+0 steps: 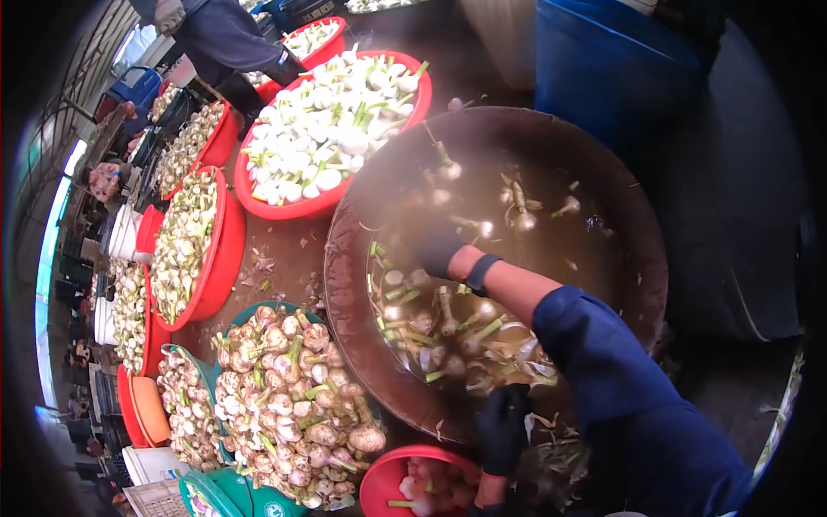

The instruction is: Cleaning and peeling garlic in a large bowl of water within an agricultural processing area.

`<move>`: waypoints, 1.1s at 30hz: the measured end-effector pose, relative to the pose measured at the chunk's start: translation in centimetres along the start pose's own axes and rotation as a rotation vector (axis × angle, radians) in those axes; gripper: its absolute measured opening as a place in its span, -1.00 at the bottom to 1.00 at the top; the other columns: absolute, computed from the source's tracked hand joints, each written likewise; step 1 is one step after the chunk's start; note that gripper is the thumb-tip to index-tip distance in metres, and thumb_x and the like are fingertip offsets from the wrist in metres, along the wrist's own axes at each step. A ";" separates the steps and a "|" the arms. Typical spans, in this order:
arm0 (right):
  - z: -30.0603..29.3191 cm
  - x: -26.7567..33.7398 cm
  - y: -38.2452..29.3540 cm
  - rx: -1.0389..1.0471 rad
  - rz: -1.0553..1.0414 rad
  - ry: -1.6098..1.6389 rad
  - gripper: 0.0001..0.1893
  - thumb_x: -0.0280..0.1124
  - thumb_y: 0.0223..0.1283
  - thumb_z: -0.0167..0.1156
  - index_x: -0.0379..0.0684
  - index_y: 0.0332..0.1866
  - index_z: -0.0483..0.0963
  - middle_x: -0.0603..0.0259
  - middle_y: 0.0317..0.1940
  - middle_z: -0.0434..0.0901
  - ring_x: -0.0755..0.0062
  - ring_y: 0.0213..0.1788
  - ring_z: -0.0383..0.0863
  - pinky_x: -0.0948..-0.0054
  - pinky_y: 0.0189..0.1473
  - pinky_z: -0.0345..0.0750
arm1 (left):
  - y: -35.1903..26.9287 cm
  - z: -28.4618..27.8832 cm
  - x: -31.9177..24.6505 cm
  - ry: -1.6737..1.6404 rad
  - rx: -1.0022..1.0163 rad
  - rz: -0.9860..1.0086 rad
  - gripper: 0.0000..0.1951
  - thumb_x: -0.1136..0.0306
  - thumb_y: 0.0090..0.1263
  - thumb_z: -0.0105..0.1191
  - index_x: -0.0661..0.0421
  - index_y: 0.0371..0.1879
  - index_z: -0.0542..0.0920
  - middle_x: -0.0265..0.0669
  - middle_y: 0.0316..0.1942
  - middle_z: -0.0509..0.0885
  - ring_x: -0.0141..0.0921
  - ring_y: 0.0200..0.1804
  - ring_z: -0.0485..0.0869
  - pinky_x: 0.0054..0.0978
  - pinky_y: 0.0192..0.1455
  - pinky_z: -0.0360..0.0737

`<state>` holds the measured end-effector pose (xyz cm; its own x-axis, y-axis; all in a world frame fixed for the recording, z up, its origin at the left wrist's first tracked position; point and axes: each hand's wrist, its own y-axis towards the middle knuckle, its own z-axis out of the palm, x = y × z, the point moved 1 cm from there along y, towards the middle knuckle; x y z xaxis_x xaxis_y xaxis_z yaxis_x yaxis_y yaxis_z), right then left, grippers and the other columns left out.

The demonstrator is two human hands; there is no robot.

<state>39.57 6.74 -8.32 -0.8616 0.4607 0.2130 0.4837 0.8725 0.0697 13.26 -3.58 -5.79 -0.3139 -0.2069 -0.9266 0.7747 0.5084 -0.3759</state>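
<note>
A wide round tub (494,413) of murky water stands before me, with garlic bulbs (446,310), cut stems and loose skins floating in it. My right hand (433,242), in a dark glove, is over the tub's left part, blurred; its fingers and anything in them cannot be made out. At the tub's near edge is my left hand (507,413), in a black glove, with its fingers bent; whether it holds something is unclear. Beside its wrist sits a red bowl (381,481) with some bulbs. Soiled garlic bulbs (291,400) are heaped to the left of the tub.
A red basin (284,210) of white peeled garlic stands beyond the tub's left side, and more red basins (226,258) of garlic line the left. A large blue container (601,71) is at the upper right. A person (213,39) with a gloved hand stands at the upper left.
</note>
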 end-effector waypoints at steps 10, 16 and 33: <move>10.1 -2.9 3.4 0.007 0.202 0.126 -0.77 -0.42 -0.02 0.12 -0.11 -0.20 0.58 0.11 -0.23 0.63 0.14 -0.18 0.65 0.23 -0.19 0.57 | 1.0 -1.1 -1.5 -0.007 0.079 0.093 -0.80 0.45 0.37 -0.04 0.24 -0.08 0.51 -0.30 -0.21 0.58 -0.49 -0.21 0.55 -0.54 -0.12 0.48; 1.9 -3.6 -7.2 -0.015 -0.128 0.703 -0.56 -0.31 0.03 0.21 -0.20 0.07 0.42 -0.07 -0.15 0.58 0.01 -0.11 0.60 0.23 -0.05 0.52 | 4.9 -0.1 -1.3 -0.351 -0.277 -0.067 -0.60 0.44 0.37 -0.02 0.19 0.17 0.28 -0.16 -0.05 0.50 -0.30 -0.11 0.59 -0.37 -0.11 0.58; -6.0 2.8 -24.9 -0.502 0.197 0.684 -0.89 -0.41 -0.09 0.25 -0.18 -0.43 0.53 0.16 -0.52 0.51 0.16 -0.43 0.55 0.27 -0.40 0.49 | 1.8 4.5 -0.7 -0.235 -0.340 0.233 -0.65 0.59 0.25 0.08 0.27 0.02 0.39 -0.20 -0.05 0.52 -0.40 -0.04 0.53 -0.45 0.00 0.53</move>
<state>26.03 -14.68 -3.60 -0.5515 0.2562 0.7939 0.7637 0.5380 0.3569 17.35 -6.29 -5.87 0.0096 -0.2183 -0.9758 0.5735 0.8006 -0.1735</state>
